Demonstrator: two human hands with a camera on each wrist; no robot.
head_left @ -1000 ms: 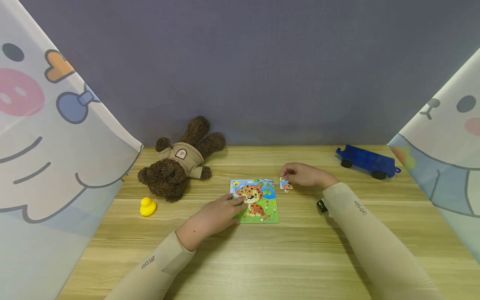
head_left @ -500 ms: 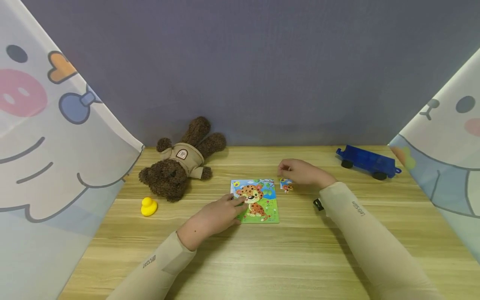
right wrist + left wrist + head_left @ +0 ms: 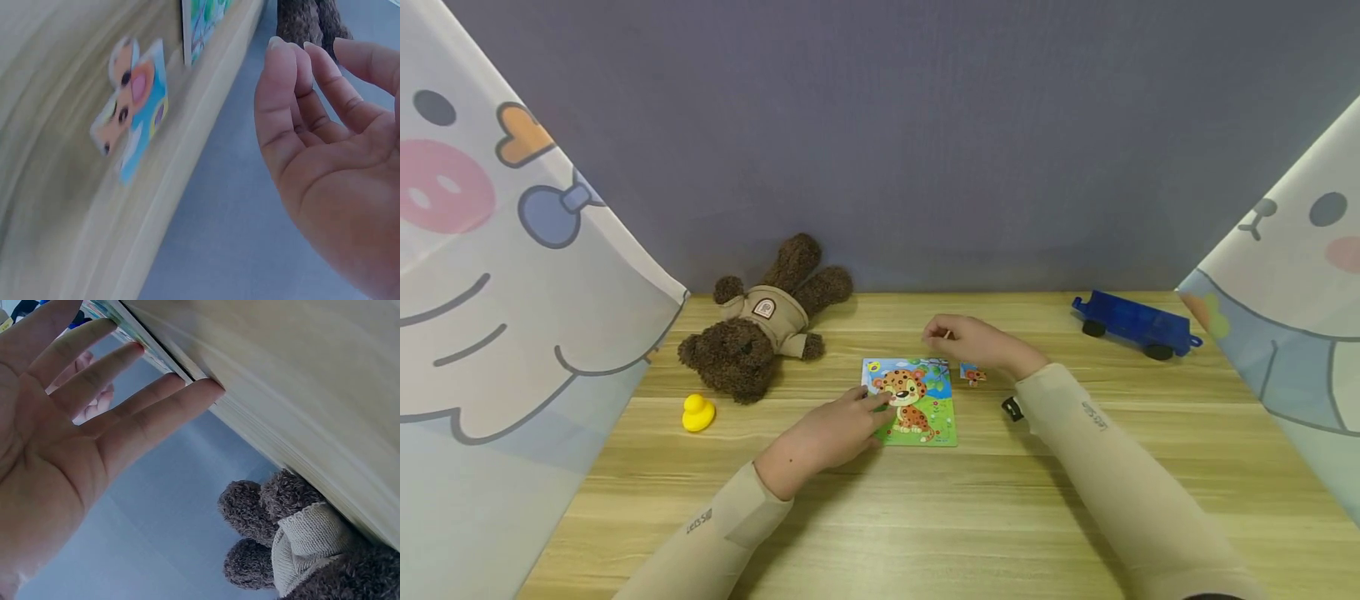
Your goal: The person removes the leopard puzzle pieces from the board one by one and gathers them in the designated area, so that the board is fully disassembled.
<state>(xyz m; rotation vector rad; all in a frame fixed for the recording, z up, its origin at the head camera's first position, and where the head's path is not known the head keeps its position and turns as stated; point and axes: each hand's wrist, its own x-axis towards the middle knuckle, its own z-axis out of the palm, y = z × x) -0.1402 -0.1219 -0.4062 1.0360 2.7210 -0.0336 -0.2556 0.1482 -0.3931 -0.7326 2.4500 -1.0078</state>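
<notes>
A square leopard jigsaw puzzle [image 3: 925, 429] lies on the wooden table. My left hand [image 3: 838, 429] rests at its left side, fingers straight and spread over the edge; in the left wrist view the fingertips reach the puzzle's side [image 3: 128, 328]. Above the puzzle's upper right corner hovers my right hand [image 3: 973, 340]. The right wrist view shows its fingers [image 3: 278, 94] loosely bent, thumb near the fingertips and nothing visible between them. One loose puzzle piece [image 3: 972, 373], with a leopard ear and blue sky [image 3: 140, 106], lies just right of the puzzle, partly under the right hand in the head view.
A brown teddy bear [image 3: 767, 321] in a beige shirt lies at the back left, with a yellow rubber duck [image 3: 697, 413] in front of it. At the back right stands a blue toy wagon [image 3: 1138, 321]. A grey panel [image 3: 895, 167] closes off the table's back.
My right hand has drawn away from the loose puzzle piece and moved left toward the puzzle's upper corner. The piece stays on the table. My left hand has stayed in place.
</notes>
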